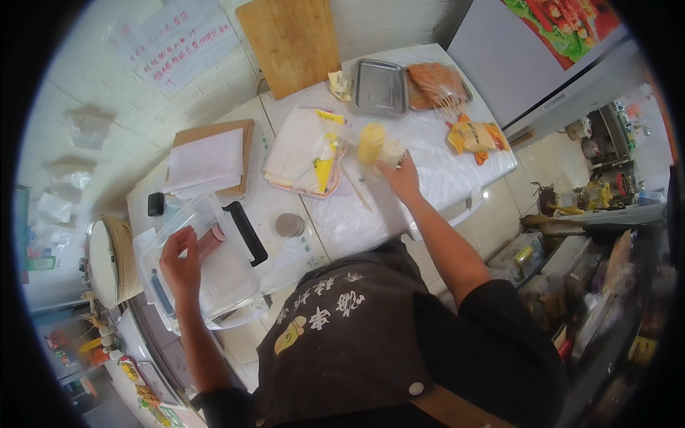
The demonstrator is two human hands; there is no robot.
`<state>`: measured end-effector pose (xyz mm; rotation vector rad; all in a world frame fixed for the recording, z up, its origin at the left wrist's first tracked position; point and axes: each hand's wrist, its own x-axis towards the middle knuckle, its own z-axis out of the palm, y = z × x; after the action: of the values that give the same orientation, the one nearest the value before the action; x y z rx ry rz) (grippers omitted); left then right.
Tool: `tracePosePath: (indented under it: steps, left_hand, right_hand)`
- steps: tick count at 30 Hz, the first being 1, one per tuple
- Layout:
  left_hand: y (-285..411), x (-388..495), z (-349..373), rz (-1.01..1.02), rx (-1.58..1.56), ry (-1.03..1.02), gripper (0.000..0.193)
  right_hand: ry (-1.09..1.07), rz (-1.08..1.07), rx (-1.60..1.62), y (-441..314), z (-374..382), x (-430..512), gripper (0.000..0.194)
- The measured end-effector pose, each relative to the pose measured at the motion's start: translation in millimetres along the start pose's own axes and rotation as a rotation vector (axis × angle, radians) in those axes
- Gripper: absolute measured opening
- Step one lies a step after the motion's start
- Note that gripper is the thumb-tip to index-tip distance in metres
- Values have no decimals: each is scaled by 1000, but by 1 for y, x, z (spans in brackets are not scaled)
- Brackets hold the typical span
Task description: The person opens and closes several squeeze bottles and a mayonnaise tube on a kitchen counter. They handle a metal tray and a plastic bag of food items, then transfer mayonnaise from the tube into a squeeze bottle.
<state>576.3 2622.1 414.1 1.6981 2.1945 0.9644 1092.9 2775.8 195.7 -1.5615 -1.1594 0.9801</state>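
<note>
My right hand [401, 179] is closed around a pale, cream-coloured squeeze bottle [392, 153], blurred. Touching or close behind it stands a yellow squeeze bottle [371, 143]. My left hand [181, 259] is over a clear plastic bin [230, 286] with its fingers curled; whether it holds anything does not show. A reddish cylindrical object [210, 242] lies by its fingers, in or behind the bin's clear plastic. Right of the bin's black latch [245, 234] stands a small round grey tin [289, 225]. A thin wooden stick [355, 187] lies between the tin and the bottles.
White cloths [206, 160] lie on a cardboard box at the left, and a stack of pale sheets [297, 150] mid-table. Farther back are a metal tray [381, 88], bagged skewered food [436, 85], a yellow food packet [476, 138] and a wooden board [291, 45] against the wall.
</note>
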Motion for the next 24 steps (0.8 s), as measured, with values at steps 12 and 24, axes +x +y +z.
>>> tracePosePath:
  steps: [12, 24]
  left_hand:
    - [196, 3, 340, 21, -514, -470, 83]
    - [283, 32, 353, -470, -1086, -309, 64]
  right_hand:
    - [-159, 48, -59, -9, -125, 62, 63]
    - [-210, -107, -110, 22, -176, 120, 84]
